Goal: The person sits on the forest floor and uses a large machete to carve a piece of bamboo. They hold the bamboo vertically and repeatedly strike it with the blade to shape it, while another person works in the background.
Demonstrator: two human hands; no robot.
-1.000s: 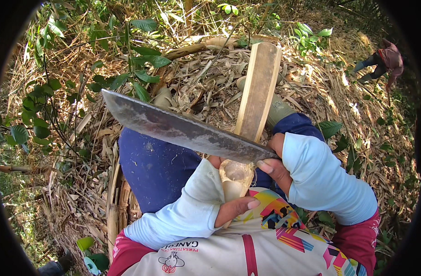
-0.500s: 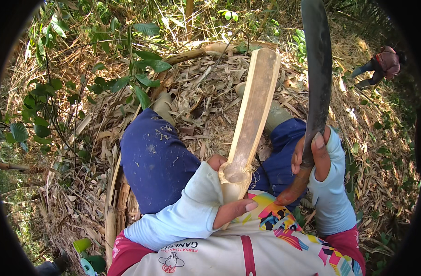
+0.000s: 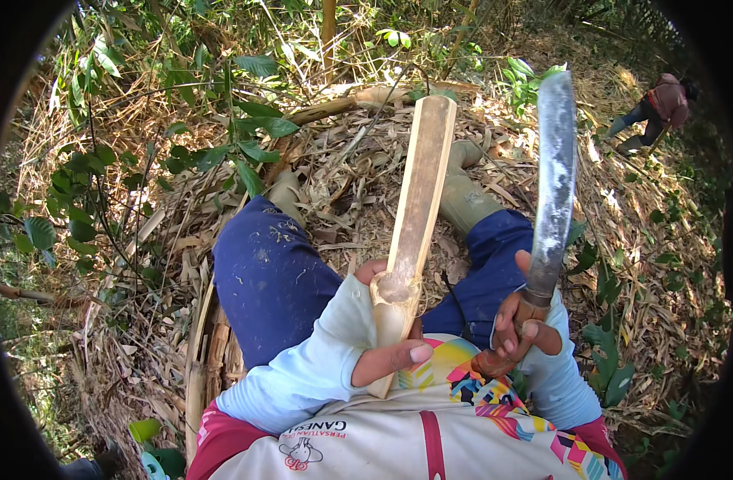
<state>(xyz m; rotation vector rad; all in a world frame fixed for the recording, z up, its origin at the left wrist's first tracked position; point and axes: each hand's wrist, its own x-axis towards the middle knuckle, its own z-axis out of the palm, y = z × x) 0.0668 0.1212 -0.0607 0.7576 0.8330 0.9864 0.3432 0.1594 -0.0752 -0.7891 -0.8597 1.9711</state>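
Note:
A split bamboo piece point(image 3: 418, 192) stands tilted up in front of my body, its hollow inner face and a node toward me. My left hand point(image 3: 386, 344) is wrapped round its lower end, thumb across the front. To the right, a machete point(image 3: 555, 160) with a long, worn metal blade points upward, apart from the bamboo. My right hand point(image 3: 526, 324) grips its brown wooden handle. Light blue sleeves cover both wrists and part of the hands. A few loose fibres hang at the bamboo's node.
Dry leaves and bamboo sheaths point(image 3: 358, 176) cover the ground between my boots. A leafy green branch point(image 3: 250, 132) reaches in at the left, beside split bamboo point(image 3: 198, 352). Green and turquoise containers point(image 3: 146, 432) lie at lower left. Another person point(image 3: 658, 108) bends over at far right.
The machete has dropped lower and turned, so its blade looks brighter. My left hand and the bamboo have shifted slightly left and down. The other person has moved a little.

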